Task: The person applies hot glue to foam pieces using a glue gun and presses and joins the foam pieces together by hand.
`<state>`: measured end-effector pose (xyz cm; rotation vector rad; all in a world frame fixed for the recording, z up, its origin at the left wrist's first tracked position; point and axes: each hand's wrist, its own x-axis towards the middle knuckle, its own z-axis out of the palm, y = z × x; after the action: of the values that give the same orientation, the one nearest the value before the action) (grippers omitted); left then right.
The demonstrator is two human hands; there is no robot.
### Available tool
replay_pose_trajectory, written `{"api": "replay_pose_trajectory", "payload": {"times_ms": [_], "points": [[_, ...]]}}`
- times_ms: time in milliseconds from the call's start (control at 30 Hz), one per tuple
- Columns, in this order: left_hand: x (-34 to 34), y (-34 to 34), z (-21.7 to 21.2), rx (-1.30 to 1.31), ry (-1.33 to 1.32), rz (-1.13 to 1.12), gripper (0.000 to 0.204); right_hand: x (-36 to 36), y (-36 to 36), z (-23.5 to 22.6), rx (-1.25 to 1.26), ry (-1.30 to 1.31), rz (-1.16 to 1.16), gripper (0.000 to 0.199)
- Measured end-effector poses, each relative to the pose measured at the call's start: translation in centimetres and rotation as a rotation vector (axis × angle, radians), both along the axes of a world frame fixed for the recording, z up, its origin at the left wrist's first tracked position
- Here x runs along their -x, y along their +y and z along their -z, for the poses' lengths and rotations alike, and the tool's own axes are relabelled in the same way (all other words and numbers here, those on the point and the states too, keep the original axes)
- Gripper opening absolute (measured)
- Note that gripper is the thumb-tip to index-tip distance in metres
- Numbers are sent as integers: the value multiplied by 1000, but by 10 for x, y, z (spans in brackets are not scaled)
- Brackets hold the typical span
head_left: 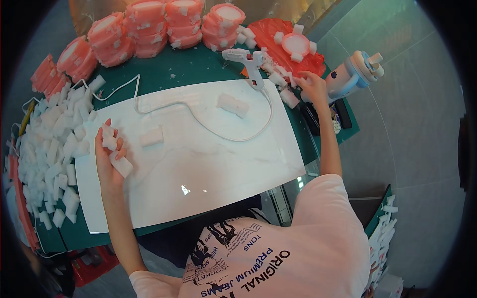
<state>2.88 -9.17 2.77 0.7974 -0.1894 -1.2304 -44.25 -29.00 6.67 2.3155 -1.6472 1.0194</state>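
My left hand (113, 149) is closed around white foam pieces (120, 166) above the left part of a white board. Right of it, one foam block (151, 136) lies on the board. A larger foam block (232, 105) rests farther right. My right hand (313, 88) reaches to the far right, fingers slightly apart, beside small white foam pieces (277, 78) near a red plastic bag (312, 63); no held thing shows in it. A white hot glue gun (250, 63) stands at the board's far edge, its cord curving over the board.
A heap of white foam pieces (52, 144) covers the table's left side. Stacked pink foam rounds (144, 27) line the back. On the bag sits a pink round (295, 44) with white blocks around it. A bottle (350, 74) stands right of my right hand.
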Motion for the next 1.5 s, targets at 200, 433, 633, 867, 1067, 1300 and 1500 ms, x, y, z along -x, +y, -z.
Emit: {"api": "replay_pose_trajectory", "payload": {"times_ms": [200,433,633,867,1067,1300,1500], "points": [[-1,1,3,-14,-45,-2,41,22,-17,16,-27,-129,37,22],[2,1,-2,-9,-42,-12,40,26,-19,15,-48,-38,-25,32],[2,3,1,4,0,3,36,11,12,6,-505,7,-104,33],[-3,3,1,35,-15,-64,34,6,38,28,-762,109,-14,29],[2,5,-5,58,-71,-58,37,-6,33,42,-201,185,38,18],[7,5,-9,126,-116,-32,32,-129,95,-11,-319,-565,-324,24],[14,7,-15,116,-397,67,28,-253,113,-10,-1077,-841,-1010,55]]}}
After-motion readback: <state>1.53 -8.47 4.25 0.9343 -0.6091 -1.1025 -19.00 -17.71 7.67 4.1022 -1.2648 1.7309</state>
